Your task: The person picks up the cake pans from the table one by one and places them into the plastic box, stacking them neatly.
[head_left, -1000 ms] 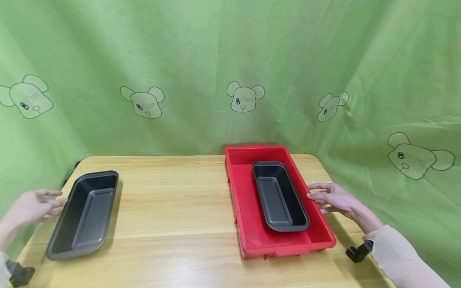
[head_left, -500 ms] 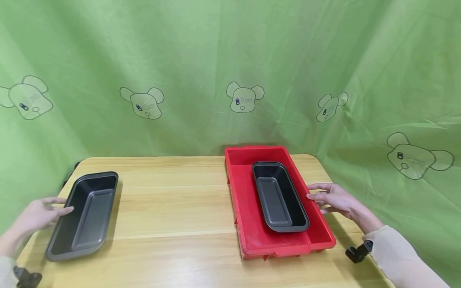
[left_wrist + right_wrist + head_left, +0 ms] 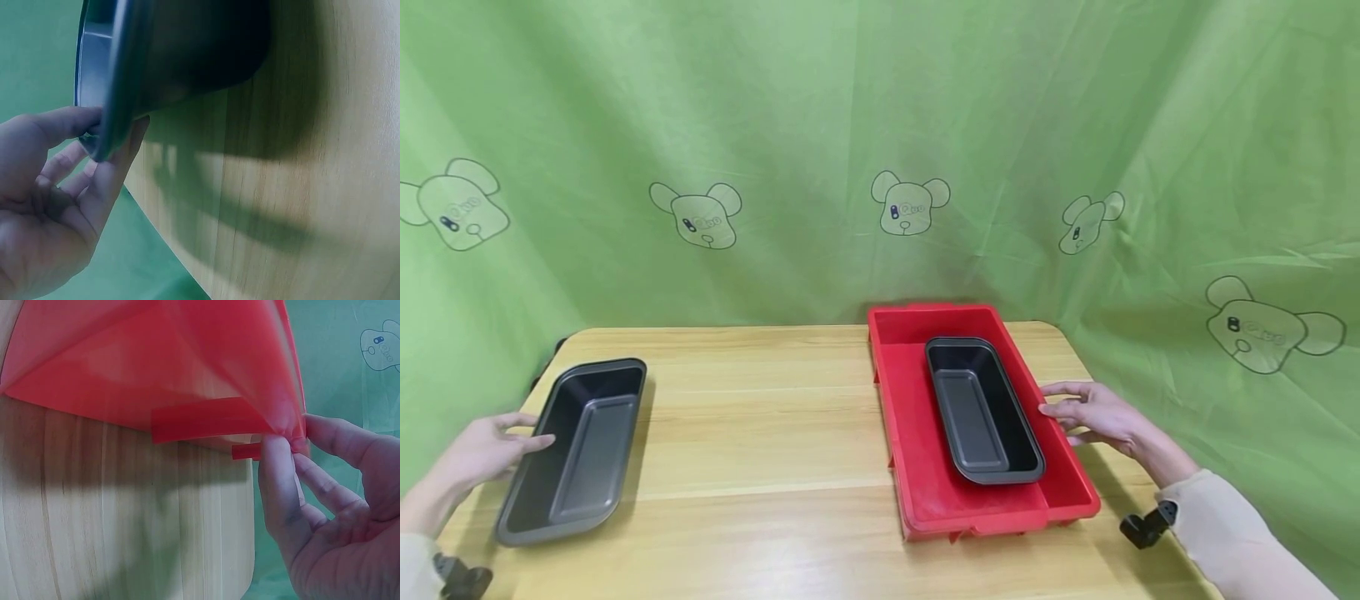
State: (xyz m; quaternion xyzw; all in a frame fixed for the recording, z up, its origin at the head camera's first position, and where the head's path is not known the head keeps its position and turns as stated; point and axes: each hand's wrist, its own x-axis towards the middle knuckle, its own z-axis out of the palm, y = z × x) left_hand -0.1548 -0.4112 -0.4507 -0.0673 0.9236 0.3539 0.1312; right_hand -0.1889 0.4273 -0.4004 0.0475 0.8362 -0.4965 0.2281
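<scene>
A dark grey loaf pan (image 3: 597,454) stands at the left of the table. My left hand (image 3: 484,452) pinches its left long rim, thumb over the inside wall and fingers beneath the lip; the left wrist view shows the same rim (image 3: 115,94) between thumb and fingers. On the right lies a red plastic tray (image 3: 917,487) with a second dark loaf pan (image 3: 976,412) inside it. My right hand (image 3: 1101,417) holds the tray's right long rim. In the right wrist view, thumb and fingers (image 3: 281,487) grip that red rim from both sides.
The pale wooden table (image 3: 760,433) spreads between the pan and the tray. A green curtain (image 3: 805,108) with mouse-head drawings hangs behind and at both sides. Each wrist carries a small black camera, such as the right one (image 3: 1146,525).
My left hand has come in from the left and taken hold of the left loaf pan's rim. The right hand and the red tray have stayed in place.
</scene>
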